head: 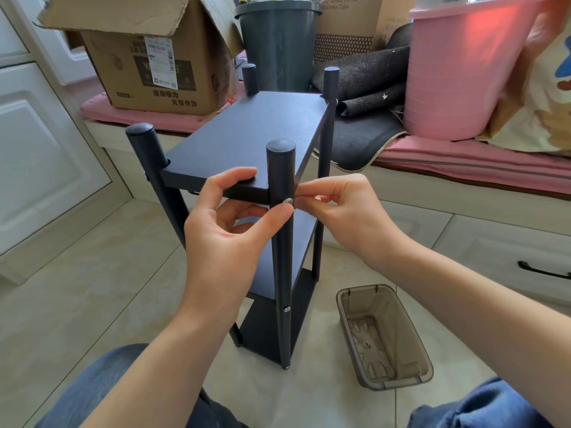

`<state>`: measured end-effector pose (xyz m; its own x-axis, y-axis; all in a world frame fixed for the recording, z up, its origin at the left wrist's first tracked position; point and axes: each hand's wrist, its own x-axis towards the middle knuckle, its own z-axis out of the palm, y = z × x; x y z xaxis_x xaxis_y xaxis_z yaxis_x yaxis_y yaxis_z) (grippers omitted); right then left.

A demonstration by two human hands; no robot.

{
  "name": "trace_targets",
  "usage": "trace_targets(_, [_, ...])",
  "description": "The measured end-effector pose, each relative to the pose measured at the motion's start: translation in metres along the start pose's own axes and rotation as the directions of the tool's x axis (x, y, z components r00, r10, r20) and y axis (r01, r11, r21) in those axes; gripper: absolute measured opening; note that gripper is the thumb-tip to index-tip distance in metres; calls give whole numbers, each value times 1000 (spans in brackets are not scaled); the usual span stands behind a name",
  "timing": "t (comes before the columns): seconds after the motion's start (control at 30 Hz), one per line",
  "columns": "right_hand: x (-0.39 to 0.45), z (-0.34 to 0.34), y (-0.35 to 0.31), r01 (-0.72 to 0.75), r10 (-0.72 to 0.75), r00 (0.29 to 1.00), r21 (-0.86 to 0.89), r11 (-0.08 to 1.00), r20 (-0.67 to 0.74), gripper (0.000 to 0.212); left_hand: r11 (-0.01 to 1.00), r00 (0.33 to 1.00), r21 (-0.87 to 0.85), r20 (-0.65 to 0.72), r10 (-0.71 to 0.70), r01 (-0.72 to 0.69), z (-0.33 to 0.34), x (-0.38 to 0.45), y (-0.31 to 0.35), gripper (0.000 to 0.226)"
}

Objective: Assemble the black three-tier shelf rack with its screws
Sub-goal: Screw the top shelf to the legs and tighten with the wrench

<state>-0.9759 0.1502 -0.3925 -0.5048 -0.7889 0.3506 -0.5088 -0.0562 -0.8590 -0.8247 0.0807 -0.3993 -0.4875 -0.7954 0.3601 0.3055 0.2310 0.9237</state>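
The black three-tier shelf rack (247,131) stands upright on the tiled floor with four round posts. My left hand (227,223) holds the front edge of the top shelf, index finger on top and thumb against the near right post (280,242). A silver screw (289,200) sits in that post at top-shelf height. My right hand (343,208) pinches this screw between thumb and fingertips. Lower down the same post another screw (286,309) is seated.
A translucent brown plastic bin (384,336) lies on the floor to the right with one small metal part inside. Behind the rack stand a cardboard box (148,63), a dark bin (278,41) and a pink bucket (463,72) on a cushioned bench.
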Motion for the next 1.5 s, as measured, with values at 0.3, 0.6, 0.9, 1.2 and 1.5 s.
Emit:
trace_targets(0.3, [3,13,2,72,-72,996,20,997,44,20,1000,1000,-3,-8,1,-1,1,-1,2,46])
trace_targets(0.6, [10,17,7,-37,11,987,159,987,162,21,1000,1000,25,-8,7,-6,-4,0,0,47])
trace_targets(0.9, [1,4,14,-85,61,983,134,987,174,19,999,1000,36,-5,14,-13,-5,1,-3,47])
trace_targets(1.2, [-25,-26,16,-147,148,987,-17,989,71,13,993,997,105,-32,64,-60,6,1,-8,46])
trace_targets(1.5, [-43,-34,7,-265,276,959,-154,952,61,15,970,992,203,21,128,-130,20,-3,-12,50])
